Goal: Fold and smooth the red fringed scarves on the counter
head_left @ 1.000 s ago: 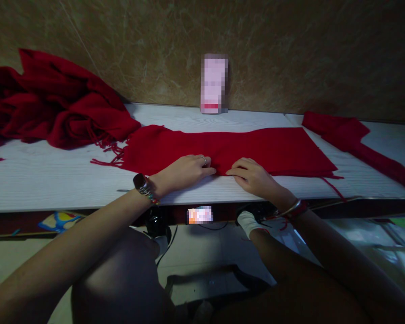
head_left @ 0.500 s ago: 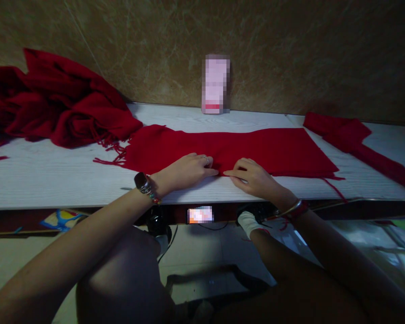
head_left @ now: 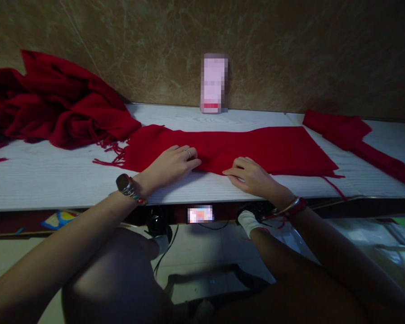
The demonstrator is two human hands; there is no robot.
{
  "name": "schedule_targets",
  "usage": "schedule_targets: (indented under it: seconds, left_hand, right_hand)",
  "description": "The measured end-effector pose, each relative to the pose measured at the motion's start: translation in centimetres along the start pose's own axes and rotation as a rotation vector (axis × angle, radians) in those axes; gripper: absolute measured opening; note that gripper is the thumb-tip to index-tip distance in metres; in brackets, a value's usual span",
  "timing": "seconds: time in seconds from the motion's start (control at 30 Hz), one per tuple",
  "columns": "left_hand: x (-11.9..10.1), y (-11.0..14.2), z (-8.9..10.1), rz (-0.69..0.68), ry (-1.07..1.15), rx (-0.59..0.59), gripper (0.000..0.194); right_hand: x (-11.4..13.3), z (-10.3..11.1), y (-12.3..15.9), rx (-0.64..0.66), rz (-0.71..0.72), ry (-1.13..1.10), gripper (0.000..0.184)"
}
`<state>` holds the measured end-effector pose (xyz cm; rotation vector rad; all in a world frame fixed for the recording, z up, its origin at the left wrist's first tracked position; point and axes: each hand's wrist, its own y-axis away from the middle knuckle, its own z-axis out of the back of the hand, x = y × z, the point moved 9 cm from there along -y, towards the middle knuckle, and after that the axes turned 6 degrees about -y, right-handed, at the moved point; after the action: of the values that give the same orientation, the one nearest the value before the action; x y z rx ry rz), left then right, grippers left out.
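A red fringed scarf (head_left: 273, 150) lies folded into a long flat strip on a white wood-grain bench (head_left: 87, 189). My left hand (head_left: 175, 163), wearing a ring, is over the near edge of the strip, left of its middle. Its fingers are loosely bent with a small gap by the thumb, and I see nothing held; some fingertips are hidden. At the scarf's near edge, my right hand (head_left: 248, 175) pinches the cloth between thumb and fingers. Loose fringe hangs at the strip's left end, and a few threads trail at its right corner.
Crumpled red scarves (head_left: 74, 103) are heaped at the left, touching the strip's fringe. Another red cloth (head_left: 344, 130) lies at the right. A blurred pink object (head_left: 214, 83) leans on the brown marbled wall (head_left: 273, 54). A lit screen (head_left: 200, 214) sits below the bench edge.
My left hand has moved left and slightly up, away from my right hand. The right hand stays at the scarf's near edge.
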<state>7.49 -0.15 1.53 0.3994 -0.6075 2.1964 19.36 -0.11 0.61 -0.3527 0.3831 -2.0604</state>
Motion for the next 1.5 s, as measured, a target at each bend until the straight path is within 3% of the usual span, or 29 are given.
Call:
schedule_targets:
  seconds: [0.27, 0.4, 0.57, 0.77, 0.93, 1.13, 1.33, 1.5]
  left_hand:
    - [-1.5, 0.0, 0.0, -0.075, 0.014, -0.007, 0.018]
    - [-1.2, -0.1, -0.4, -0.044, 0.029, 0.048, 0.019]
    - [-1.0, -0.1, -1.0, -0.033, 0.105, 0.121, 0.019]
    - [0.6, 1.1, -1.3, 0.008, 0.272, 0.179, 0.027]
    - [3.6, 3.3, -2.6, 0.143, 0.353, 0.309, 0.042]
    - [8.1, 7.5, -4.3, 0.481, 0.188, 0.405, 0.055]
    - [10.7, 11.7, -3.1, 0.852, 0.045, 0.546, 0.069]
    - [10.7, 11.9, -2.3, 0.838, 0.105, 0.612, 0.065]
  right_hand:
    - [0.4, -0.1, -0.4, 0.011, 0.022, 0.056, 0.024]
    - [1.2, -0.5, -2.0, 0.056, 0.053, 0.103, 0.028]
    - [1.3, -1.7, -4.0, 0.172, -0.018, 0.03, 0.02]
    - [1.1, -2.2, -4.2, 0.243, -0.065, -0.081, 0.025]
    - [1.4, -2.3, -4.2, 0.267, -0.041, -0.046, 0.032]
    - [1.9, -2.5, -5.2, 0.286, -0.032, -0.017, 0.031]
    - [2.4, -2.6, -5.9, 0.21, 0.042, -0.003, 0.03]
    - [2.0, -2.8, -5.6, 0.196, 0.027, -0.016, 0.03]
